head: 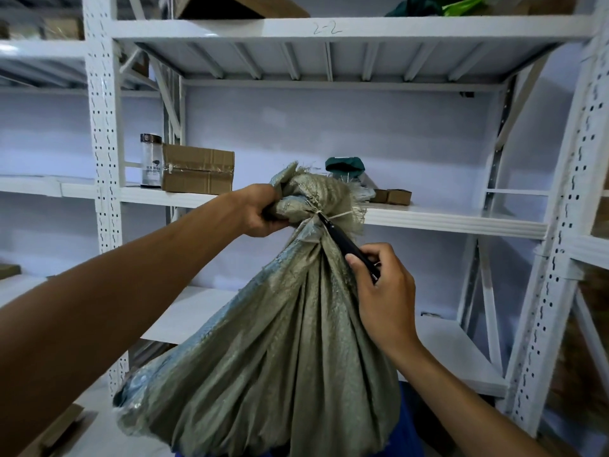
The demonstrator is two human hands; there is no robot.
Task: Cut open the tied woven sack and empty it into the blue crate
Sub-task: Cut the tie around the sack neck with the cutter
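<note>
Fingers (357, 262) of our right hand (385, 291) are curled tight around the black handle of a knife (349, 247), thumb laid along it, and the tip reaches up to the pale tie (324, 215) cinched around the neck of the sack (280, 357). Our left hand (260, 211) is clenched on the bunched cloth just above and beside that tie, holding the neck up. From the head camera we see the sack as grey-green woven cloth, its frayed mouth fanned out above the knot, its full body hanging wide below between our forearms. Under its lower edge a strip of the blue crate (407, 420) shows, mostly hidden by the sack; we cannot tell whether the sack rests in it. Behind stands a white metal rack (105, 127), with "2-2" written on the edge of its upper shelf. On the middle shelf (454, 219), at left, sit a taped cardboard box (197, 173) and, touching it, a clear jar (151, 161) with a dark lid. Farther right, behind the top of the sack, lie a dark green cloth bundle (344, 164) and two small brown boxes (392, 196) side by side.
</note>
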